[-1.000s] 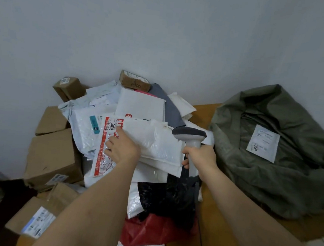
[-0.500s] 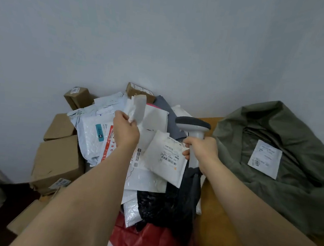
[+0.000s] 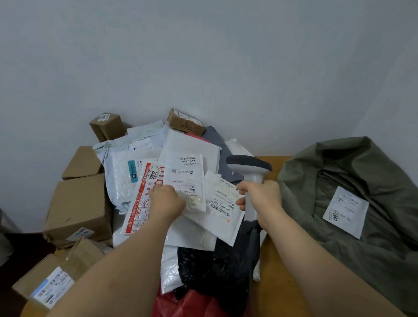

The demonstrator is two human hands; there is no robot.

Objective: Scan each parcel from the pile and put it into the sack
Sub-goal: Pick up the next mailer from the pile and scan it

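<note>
My left hand grips the near edge of a white mailer whose printed label faces up, above the parcel pile. A smaller white mailer with a barcode label lies just right of it and reaches the fingers of my right hand; I cannot tell which hand bears it. That right hand is wrapped round the handle of a grey barcode scanner, whose head points left over the mailers. The olive-green sack lies slumped at the right with a white label on it.
Brown cardboard boxes stack along the left of the pile, with more at the back by the wall. A black bag and a red bag lie at the near end. The wooden table shows between pile and sack.
My left hand lifted the white mailer, turned it over and lowered it, so its labels now face up. My right hand kept hold of the scanner beside it.
</note>
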